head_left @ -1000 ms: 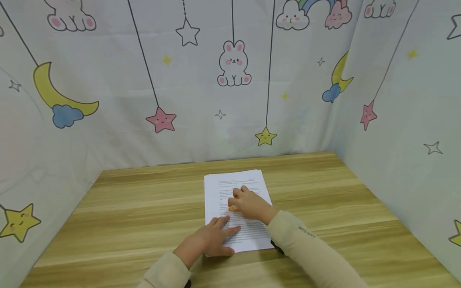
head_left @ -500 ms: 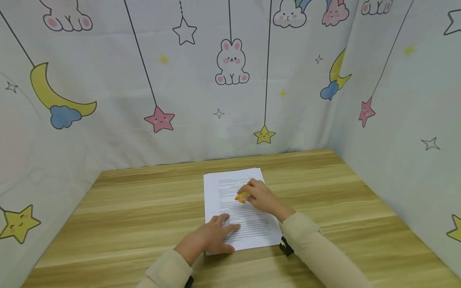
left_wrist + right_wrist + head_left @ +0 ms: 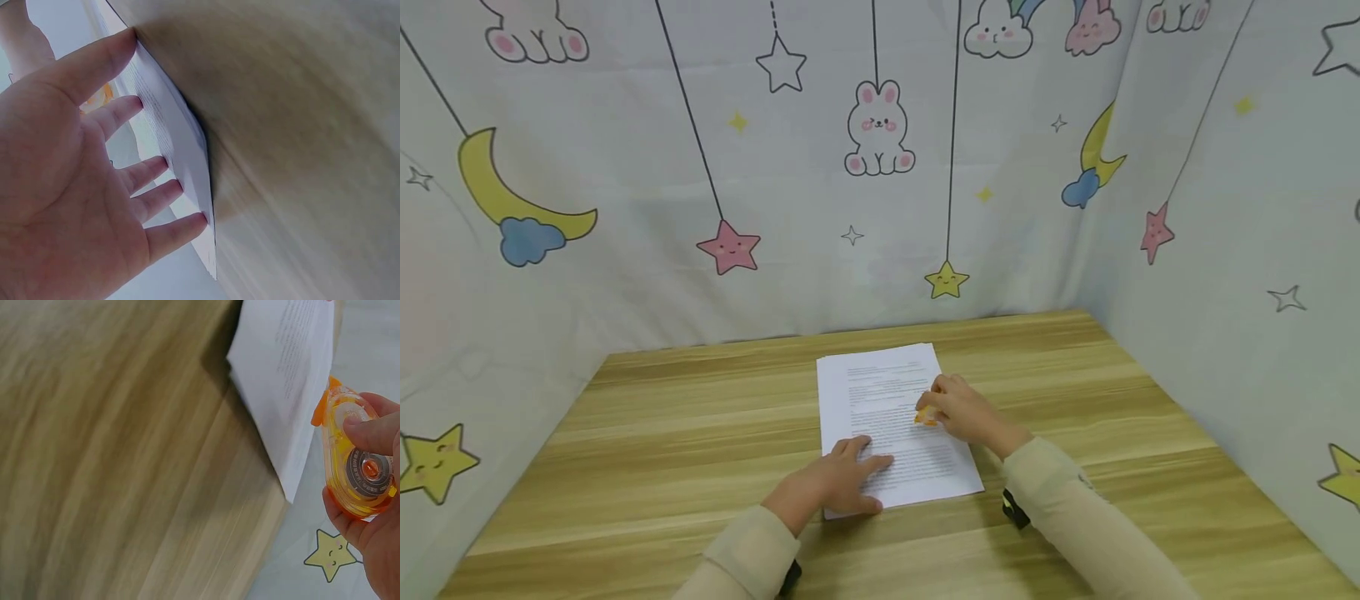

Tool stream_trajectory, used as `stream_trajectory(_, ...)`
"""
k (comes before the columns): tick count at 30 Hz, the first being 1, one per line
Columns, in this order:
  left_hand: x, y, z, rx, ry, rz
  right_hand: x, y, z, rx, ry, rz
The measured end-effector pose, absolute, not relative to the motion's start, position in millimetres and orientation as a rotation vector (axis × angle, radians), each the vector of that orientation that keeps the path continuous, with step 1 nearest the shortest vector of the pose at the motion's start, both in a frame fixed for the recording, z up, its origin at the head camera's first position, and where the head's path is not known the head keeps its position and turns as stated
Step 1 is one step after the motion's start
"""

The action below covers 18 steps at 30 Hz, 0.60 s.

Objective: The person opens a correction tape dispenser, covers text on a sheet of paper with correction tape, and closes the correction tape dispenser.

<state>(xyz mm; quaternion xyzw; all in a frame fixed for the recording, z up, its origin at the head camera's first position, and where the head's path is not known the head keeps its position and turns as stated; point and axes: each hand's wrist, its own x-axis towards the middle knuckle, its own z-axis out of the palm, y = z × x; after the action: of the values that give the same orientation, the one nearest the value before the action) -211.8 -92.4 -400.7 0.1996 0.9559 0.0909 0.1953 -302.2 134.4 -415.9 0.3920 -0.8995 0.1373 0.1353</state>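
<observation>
A stack of white printed paper [image 3: 865, 392] lies on the wooden table, its sheets slightly fanned at the edges. My left hand [image 3: 842, 482] rests on the lower left part of the top page with fingers spread; in the left wrist view the fingertips [image 3: 174, 185] touch the sheet near its edge. In my right hand [image 3: 968, 412] is an orange and clear correction tape [image 3: 357, 453], gripped between thumb and fingers. Its orange tip [image 3: 320, 407] points out from the hand. From the head view the correction tape appears over the right side of the page's text.
The wooden table [image 3: 700, 442] stretches out around the paper on all sides. White curtains [image 3: 820, 183] printed with stars, moons and bunnies stand behind it and at both sides. A black strap piece [image 3: 1015, 508] shows under the right sleeve.
My right hand has moved right with the correction tape, from the middle of the page to its right edge. My left hand has stayed on the paper. The camera view has shifted slightly.
</observation>
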Motion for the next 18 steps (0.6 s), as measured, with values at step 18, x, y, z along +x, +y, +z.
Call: stream_trajectory(18, -206.9, -83.0, -401.5, 0.657, 2.684, 0.222, -302.1, 129.4, -418.2, 1.226, -2.647, 0.247)
